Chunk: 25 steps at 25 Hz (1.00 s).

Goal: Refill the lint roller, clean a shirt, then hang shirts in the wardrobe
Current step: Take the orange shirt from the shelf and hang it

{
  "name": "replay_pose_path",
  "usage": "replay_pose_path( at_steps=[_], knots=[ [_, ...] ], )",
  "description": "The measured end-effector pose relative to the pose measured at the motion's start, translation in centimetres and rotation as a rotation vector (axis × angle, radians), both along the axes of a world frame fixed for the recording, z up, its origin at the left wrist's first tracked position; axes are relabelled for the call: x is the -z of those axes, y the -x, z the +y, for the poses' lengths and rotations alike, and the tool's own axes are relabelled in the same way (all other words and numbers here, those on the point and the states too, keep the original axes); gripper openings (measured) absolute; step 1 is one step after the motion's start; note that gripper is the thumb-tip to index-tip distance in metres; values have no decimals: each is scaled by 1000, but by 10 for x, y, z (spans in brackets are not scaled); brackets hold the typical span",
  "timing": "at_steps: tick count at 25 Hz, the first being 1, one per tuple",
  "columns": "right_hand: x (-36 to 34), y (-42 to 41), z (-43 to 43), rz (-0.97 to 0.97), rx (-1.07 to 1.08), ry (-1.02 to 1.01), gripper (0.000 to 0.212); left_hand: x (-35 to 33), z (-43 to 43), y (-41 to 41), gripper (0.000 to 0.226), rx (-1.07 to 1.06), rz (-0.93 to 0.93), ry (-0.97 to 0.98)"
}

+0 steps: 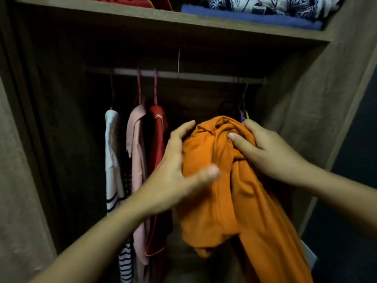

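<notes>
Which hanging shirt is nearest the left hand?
The red shirt, rightmost of the three, right beside the left hand gripping the orange shirt. The pink shirt and white striped shirt hang further left.

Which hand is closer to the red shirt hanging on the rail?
Left. The left hand grips the bunched orange shirt on the side next to the red shirt. The right hand holds the orange shirt's far side, farther from the red one.

bare forearms, plain short nails

the left hand [173, 172] and right hand [271, 154] are bare, as are both forearms [91, 242] all the way to the picture's edge. the thumbnails [231, 136] are short, rounded and plain. the left thumb tip is blurred.
</notes>
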State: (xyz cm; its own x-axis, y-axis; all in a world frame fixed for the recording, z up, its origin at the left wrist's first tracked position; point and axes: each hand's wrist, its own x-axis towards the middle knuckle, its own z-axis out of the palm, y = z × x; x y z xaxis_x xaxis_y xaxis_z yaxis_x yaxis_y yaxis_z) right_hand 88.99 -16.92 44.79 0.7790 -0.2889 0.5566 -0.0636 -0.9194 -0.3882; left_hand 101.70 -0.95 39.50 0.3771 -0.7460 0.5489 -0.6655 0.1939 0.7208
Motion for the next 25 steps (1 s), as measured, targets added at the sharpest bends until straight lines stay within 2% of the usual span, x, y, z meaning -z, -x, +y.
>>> replay_pose_path(
  at_steps=[2,3,5,7,8,11,13,15,17,19,21,23,25],
  knots=[
    [0,-3,-7,-41,22,-141,28,20,-1,15,102,-71,-143,-68],
    [-2,-4,-9,-39,11,-225,24,30,-6,20,97,-122,-200,-60],
    [-4,-2,-15,34,-41,-379,19,41,-19,18,64,-166,-218,10],
    [-1,4,-22,155,-92,-510,27,41,-29,2,25,-194,-124,72],
    [3,6,-27,185,-105,-581,33,39,-31,-7,14,-220,-104,96],
    [23,15,-35,196,-17,-686,35,35,-35,-23,12,-257,-158,97],
    [33,18,-39,211,74,-628,45,27,-40,-26,12,-235,-135,108],
    [40,24,-39,273,47,-404,57,15,-50,-23,13,-199,-101,179],
    [52,30,-36,312,60,-105,52,6,-61,-13,15,-66,-46,236],
    [68,33,-37,232,81,51,33,7,-74,0,16,81,22,236],
    [79,37,-44,217,90,77,21,13,-88,2,18,77,8,182],
    [81,49,-57,276,149,76,26,15,-97,-7,18,-21,-36,150],
    [73,66,-76,257,197,-2,31,13,-97,-21,18,-85,-67,161]
  ],
)
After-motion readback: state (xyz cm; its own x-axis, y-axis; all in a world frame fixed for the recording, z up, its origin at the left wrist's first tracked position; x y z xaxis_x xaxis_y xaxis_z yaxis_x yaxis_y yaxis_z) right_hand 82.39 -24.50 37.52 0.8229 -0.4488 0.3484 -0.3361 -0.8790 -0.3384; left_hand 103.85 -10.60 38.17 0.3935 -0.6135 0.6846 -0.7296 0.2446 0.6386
